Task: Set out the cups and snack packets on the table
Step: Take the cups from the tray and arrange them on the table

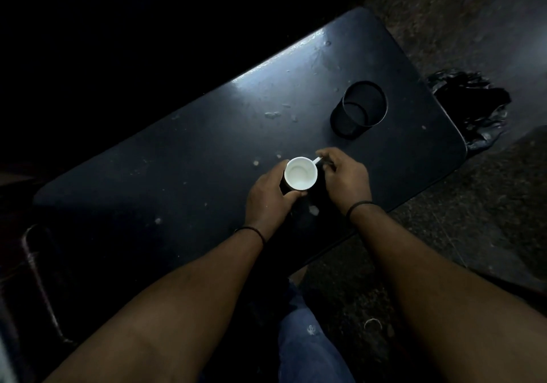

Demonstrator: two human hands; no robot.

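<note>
setting down 1 white-lined dark mug [300,177] on the dark tabletop [189,157].
left hand [268,197] fingers wrap its side, right hand [344,177] fingers pinch the handle; next, likely release.

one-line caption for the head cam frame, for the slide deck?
Both hands steady a white-lined cup on a dark table: left hand on its body, right hand at the handle.

Both forearms are bare, without sleeves. The left hand [268,197] has a thin dark band [251,231] around its wrist, and the right hand [344,178] has a similar one [359,206]. Lower down, blue jeans [307,344] cover a leg.
</note>
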